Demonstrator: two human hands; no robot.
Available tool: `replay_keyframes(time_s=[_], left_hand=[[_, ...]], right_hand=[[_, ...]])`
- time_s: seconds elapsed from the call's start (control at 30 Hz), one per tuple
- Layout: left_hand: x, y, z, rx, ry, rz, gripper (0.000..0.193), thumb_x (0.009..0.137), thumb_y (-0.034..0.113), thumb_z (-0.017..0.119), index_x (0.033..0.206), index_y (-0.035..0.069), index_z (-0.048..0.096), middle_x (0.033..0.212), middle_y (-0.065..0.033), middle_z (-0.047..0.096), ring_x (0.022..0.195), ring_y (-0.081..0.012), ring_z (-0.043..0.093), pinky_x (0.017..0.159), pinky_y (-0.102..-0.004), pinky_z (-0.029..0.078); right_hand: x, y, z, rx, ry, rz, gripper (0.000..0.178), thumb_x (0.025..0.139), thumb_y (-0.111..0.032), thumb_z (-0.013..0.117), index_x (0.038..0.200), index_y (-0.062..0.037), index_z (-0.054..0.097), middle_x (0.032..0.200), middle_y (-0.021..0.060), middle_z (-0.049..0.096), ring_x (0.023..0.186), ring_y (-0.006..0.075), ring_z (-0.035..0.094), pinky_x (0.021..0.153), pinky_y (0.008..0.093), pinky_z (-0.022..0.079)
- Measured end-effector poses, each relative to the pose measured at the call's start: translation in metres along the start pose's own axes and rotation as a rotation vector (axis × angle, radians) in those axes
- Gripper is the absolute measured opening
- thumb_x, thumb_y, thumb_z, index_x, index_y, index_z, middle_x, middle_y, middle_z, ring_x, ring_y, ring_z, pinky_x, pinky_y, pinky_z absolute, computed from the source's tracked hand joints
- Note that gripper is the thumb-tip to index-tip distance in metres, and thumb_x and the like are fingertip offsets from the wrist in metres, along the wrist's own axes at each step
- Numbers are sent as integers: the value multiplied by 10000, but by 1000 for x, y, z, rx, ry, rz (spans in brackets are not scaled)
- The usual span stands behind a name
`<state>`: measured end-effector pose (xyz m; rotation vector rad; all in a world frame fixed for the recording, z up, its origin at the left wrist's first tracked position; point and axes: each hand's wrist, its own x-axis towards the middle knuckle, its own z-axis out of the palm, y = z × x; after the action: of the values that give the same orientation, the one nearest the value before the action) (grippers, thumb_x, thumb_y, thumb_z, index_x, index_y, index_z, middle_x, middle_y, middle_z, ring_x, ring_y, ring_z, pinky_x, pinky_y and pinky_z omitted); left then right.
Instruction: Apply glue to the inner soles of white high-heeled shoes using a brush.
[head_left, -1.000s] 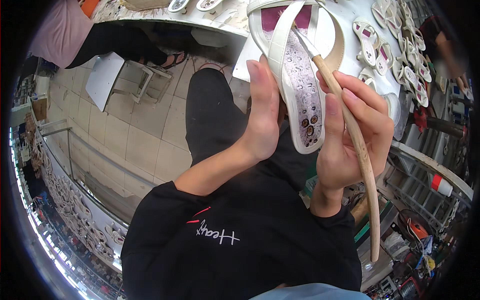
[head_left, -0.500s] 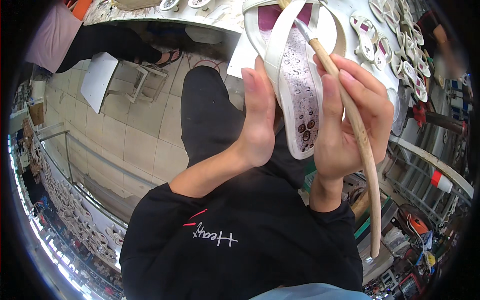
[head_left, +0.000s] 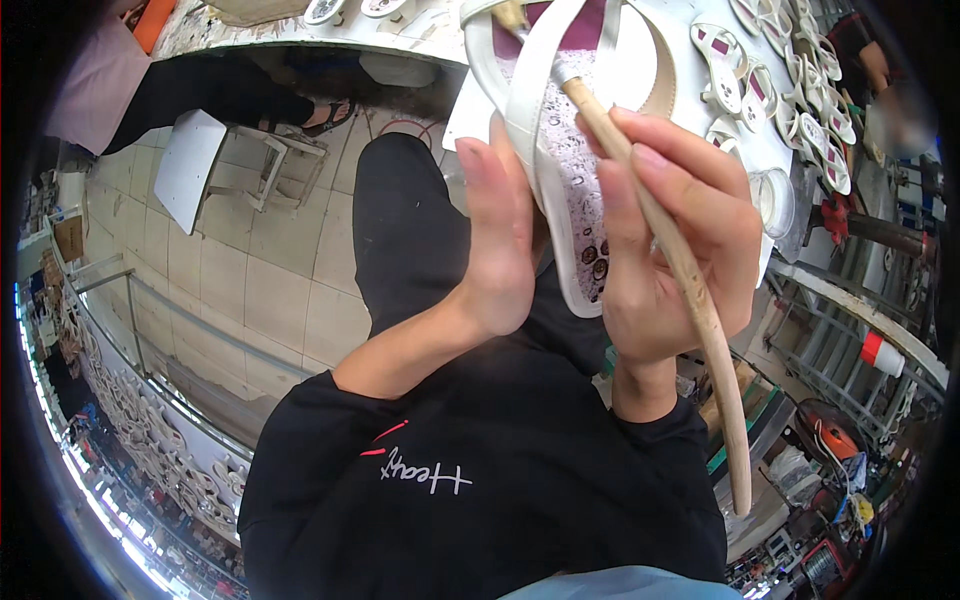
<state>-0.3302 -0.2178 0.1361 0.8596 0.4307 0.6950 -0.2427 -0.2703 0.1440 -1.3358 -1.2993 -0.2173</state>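
The left hand (head_left: 500,240) is supporting a white cross-strapped sandal (head_left: 567,160) with a speckled pale insole at the far centre, its fingers mostly hiding behind the sole. The right hand (head_left: 690,220) is pinching a long, pale wooden-handled brush (head_left: 708,325) with a metal ferrule, whose bristles are reaching behind a strap toward the far left; whether they are touching is not showing clearly. Similar white sandals (head_left: 722,68) are standing at far right on the stained white counter (head_left: 250,37). A slackening pinch or twisting sandal could be sending the bristles astray, probably smearing the insole or strap
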Motion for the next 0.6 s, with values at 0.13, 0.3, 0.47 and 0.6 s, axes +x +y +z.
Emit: replay_keyframes(time_s=[0.13, 0.3, 0.47, 0.6], left_hand=[[0, -3, -2, -38, -9, 17, 1026, 819, 780, 43, 1414, -34, 233, 1360, -121, 436, 1237, -189, 427, 1040, -296, 307], [-1, -3, -5, -31, -80, 31, 862, 886, 695, 66, 1402, 13, 175, 1339, -137, 397, 1222, -202, 416, 1034, -335, 317], [-2, -1, -3, 11, -47, -4, 937, 858, 731, 48, 1403, -13, 215, 1335, -129, 424, 1219, -201, 424, 1040, -321, 308], [-1, -1, -1, 10, 27, -8, 1011, 831, 769, 51, 1406, -40, 244, 1343, -121, 444, 1221, -196, 433, 1043, -302, 303]], right_hand=[[1, 7, -5, -165, 81, 56, 170, 819, 95, 615, 955, 69, 518, 980, 255, 603, 844, 276, 662, 737, 319, 583], [1, 3, -6, -179, 74, 65, 167, 816, 82, 630, 952, 69, 533, 980, 242, 610, 840, 265, 662, 714, 294, 579], [1, 2, -2, 5, -11, -23, 180, 812, 77, 639, 957, 72, 532, 980, 252, 603, 854, 284, 661, 758, 318, 576], [0, 3, -3, -44, 44, 30, 170, 809, 85, 637, 948, 71, 541, 961, 232, 614, 848, 267, 664, 741, 299, 571]])
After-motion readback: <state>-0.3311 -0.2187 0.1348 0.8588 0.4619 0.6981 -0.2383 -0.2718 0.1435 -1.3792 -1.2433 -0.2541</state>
